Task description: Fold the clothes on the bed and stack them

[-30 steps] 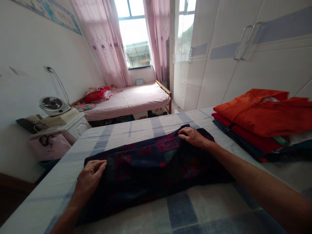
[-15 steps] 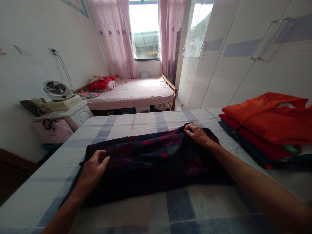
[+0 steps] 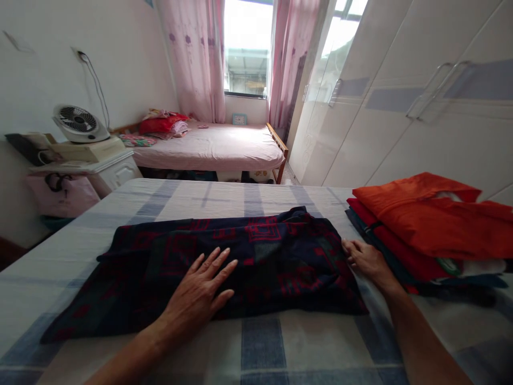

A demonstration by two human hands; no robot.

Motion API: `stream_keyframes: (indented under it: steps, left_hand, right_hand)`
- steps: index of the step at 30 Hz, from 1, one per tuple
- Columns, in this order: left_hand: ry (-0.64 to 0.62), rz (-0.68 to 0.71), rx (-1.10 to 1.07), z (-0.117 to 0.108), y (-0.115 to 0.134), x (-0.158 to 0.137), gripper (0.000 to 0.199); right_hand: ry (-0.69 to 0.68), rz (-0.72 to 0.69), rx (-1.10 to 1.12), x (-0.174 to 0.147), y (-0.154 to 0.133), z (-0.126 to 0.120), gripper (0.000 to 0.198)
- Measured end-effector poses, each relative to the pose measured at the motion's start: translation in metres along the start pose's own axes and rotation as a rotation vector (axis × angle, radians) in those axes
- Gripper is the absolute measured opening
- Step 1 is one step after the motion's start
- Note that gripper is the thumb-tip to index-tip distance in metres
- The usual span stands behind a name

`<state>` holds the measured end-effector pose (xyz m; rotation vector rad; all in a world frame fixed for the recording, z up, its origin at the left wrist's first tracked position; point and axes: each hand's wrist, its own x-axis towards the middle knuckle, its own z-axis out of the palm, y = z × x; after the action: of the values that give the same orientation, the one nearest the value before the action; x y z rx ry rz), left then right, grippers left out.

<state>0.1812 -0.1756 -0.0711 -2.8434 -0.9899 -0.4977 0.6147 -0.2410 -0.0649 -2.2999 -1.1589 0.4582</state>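
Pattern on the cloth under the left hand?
Dark navy and green cloth with red nested-square outlines; best seen in the head view.

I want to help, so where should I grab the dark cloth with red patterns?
Probably pinch the left corner of the dark cloth, coming from the left: it juts out over the sheet, away from the left hand spread on its middle and the right hand at the other end.

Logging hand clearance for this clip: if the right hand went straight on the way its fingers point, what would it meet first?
Most likely the right edge of the dark patterned cloth; the fingertips of the right hand are right at it, and may already touch it.
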Motion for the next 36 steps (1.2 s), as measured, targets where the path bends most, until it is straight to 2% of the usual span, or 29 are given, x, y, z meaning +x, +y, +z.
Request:
stream_keyframes:
  steps: [3,5,8,11,13,15,17,19,21,24,25,27,30,33,36]
  left_hand:
    - [-0.09,-0.008,0.006,0.015,0.003,-0.001,0.054]
    - [-0.101,-0.023,-0.002,0.017,0.002,-0.003,0.053]
    - [-0.094,-0.029,-0.019,0.013,0.001,-0.003,0.053]
    - [-0.102,-0.03,-0.033,0.011,0.002,-0.002,0.053]
    - [-0.117,-0.026,-0.033,0.011,0.002,-0.001,0.053]
    - [-0.123,-0.024,-0.024,0.012,0.002,-0.002,0.053]
    - [-0.108,-0.025,-0.015,0.014,0.001,-0.003,0.053]
    - [-0.098,-0.024,-0.009,0.015,0.001,-0.003,0.053]
    - [-0.092,-0.024,0.0,0.016,0.001,-0.004,0.053]
    - [-0.097,-0.032,0.008,0.016,0.001,-0.004,0.052]
    - [-0.103,-0.038,0.003,0.016,0.001,-0.004,0.051]
    - [-0.118,-0.06,-0.019,0.012,0.003,-0.001,0.049]
    - [-0.091,-0.126,-0.064,0.002,0.014,0.008,0.045]
    - [-0.029,-0.152,-0.1,-0.006,0.033,0.023,0.043]
    - [-0.024,-0.17,-0.133,-0.001,0.047,0.039,0.048]
  right_hand:
    - [-0.073,0.021,0.169,0.0,0.0,-0.001,0.037]
    - [-0.067,-0.005,0.177,-0.006,-0.006,-0.009,0.035]
    - [-0.029,-0.192,0.06,-0.026,-0.02,-0.025,0.035]
    - [-0.223,-0.36,-0.005,-0.054,-0.034,-0.033,0.039]
    - [-0.322,-0.355,-0.062,-0.07,-0.037,-0.03,0.036]
    - [-0.282,-0.352,-0.116,-0.08,-0.036,-0.022,0.019]
    - [-0.165,-0.431,-0.111,-0.086,-0.032,-0.013,0.003]
    - [-0.007,-0.537,-0.118,-0.088,-0.026,-0.006,0.01]
    - [0.08,-0.595,-0.172,-0.09,-0.021,-0.002,0.014]
    - [-0.022,-0.61,-0.156,-0.09,-0.014,-0.003,0.019]
    - [-0.046,-0.589,-0.102,-0.088,-0.012,-0.005,0.021]
    - [-0.003,-0.469,0.013,-0.079,-0.008,-0.01,0.023]
    - [0.034,-0.156,0.187,-0.058,-0.006,-0.018,0.025]
    - [-0.105,0.108,0.455,-0.035,-0.006,-0.019,0.03]
    - [-0.281,0.238,0.689,-0.02,-0.01,-0.017,0.031]
